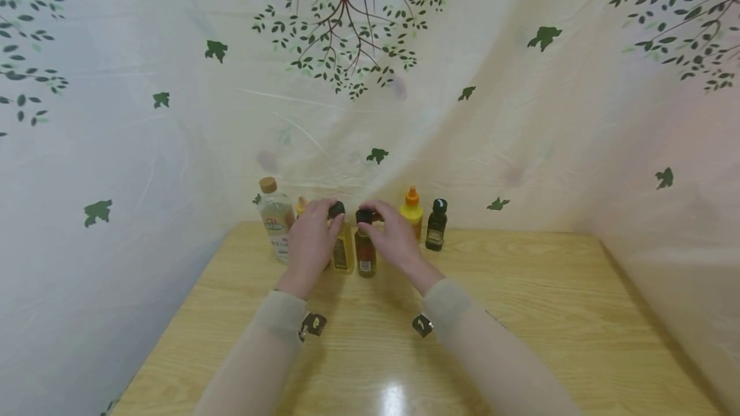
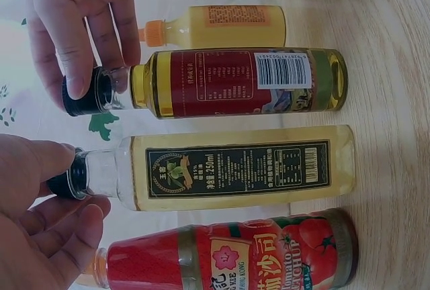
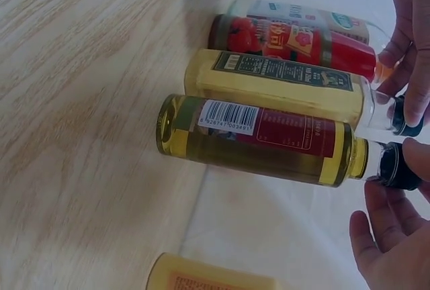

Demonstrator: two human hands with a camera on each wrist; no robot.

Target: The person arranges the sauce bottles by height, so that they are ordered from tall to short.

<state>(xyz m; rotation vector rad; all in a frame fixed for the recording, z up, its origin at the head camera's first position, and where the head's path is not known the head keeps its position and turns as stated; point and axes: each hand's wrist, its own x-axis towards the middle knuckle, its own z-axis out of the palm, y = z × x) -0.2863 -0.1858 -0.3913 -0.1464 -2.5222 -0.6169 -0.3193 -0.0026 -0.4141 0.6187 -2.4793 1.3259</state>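
Two oil bottles stand side by side at the back of the table. My left hand (image 1: 308,241) pinches the black cap of a square bottle of pale yellow oil (image 2: 242,169) with a dark label. Just to its right, my right hand (image 1: 400,241) grips the black cap of a round oil bottle (image 3: 262,143) with a dark red label and barcode. Both bottles are upright, a narrow gap between them. A red tomato ketchup bottle (image 2: 269,253) stands to the left of the square one, mostly hidden behind my left hand in the head view.
At the left end of the row is a tall clear bottle (image 1: 274,212) with a tan cap. On the right stand a yellow squeeze bottle (image 1: 411,212) with an orange cap and a small dark green bottle (image 1: 436,230). A leaf-patterned curtain (image 1: 324,127) hangs behind the wooden table (image 1: 520,300).
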